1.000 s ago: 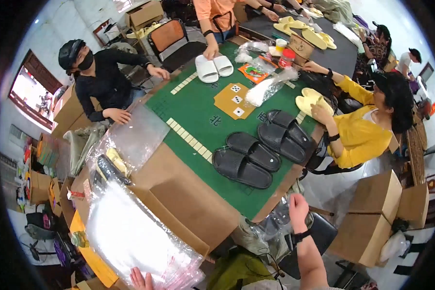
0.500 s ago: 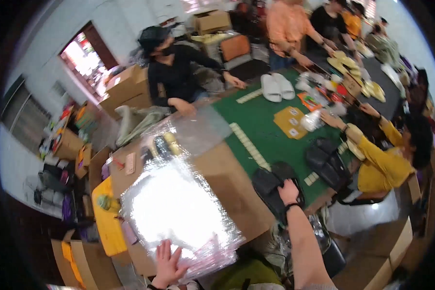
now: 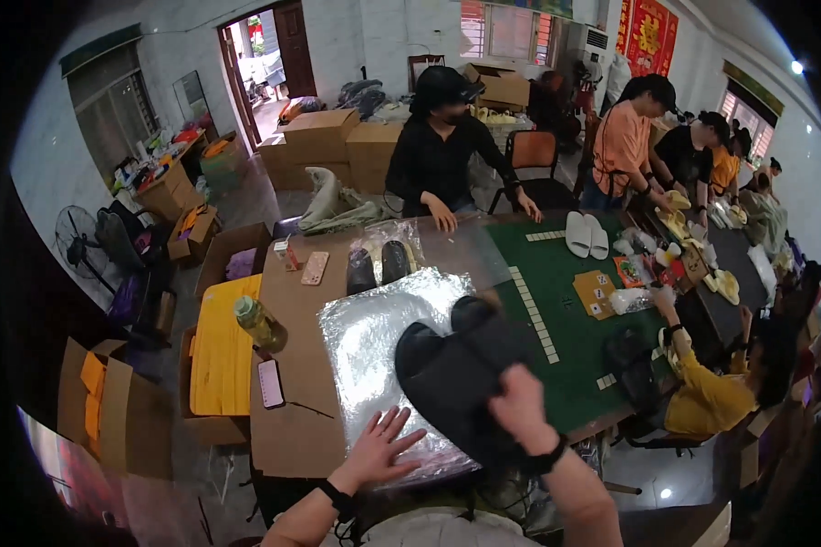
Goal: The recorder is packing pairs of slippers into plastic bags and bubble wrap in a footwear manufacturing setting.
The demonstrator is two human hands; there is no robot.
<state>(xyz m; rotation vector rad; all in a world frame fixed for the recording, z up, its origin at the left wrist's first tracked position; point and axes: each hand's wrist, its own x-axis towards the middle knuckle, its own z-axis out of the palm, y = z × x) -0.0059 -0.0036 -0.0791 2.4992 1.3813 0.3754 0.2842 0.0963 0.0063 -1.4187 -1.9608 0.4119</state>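
A pair of black slippers [image 3: 452, 387] is in my right hand [image 3: 523, 406], whose fingers are closed on their near right side; the slippers look blurred. They are held over a stack of shiny clear plastic bags [image 3: 360, 333] and hide its right part. My left hand [image 3: 380, 453] is open, fingers spread, at the near edge of the bags. Whether it touches them I cannot tell. Beyond the stack lie dark slippers in clear plastic [image 3: 394, 262].
On the table's green part [image 3: 566, 319] are white slippers [image 3: 587, 235], a row of pale tiles [image 3: 534, 314] and another black pair [image 3: 631, 365]. A bottle [image 3: 260, 326] and a phone [image 3: 271, 384] stand and lie at the left. Co-workers [image 3: 452, 155] surround the far and right sides.
My right hand has lifted the black slippers off the green surface and brought them left over the plastic bags. My left hand has moved up and right. The view has tilted up.
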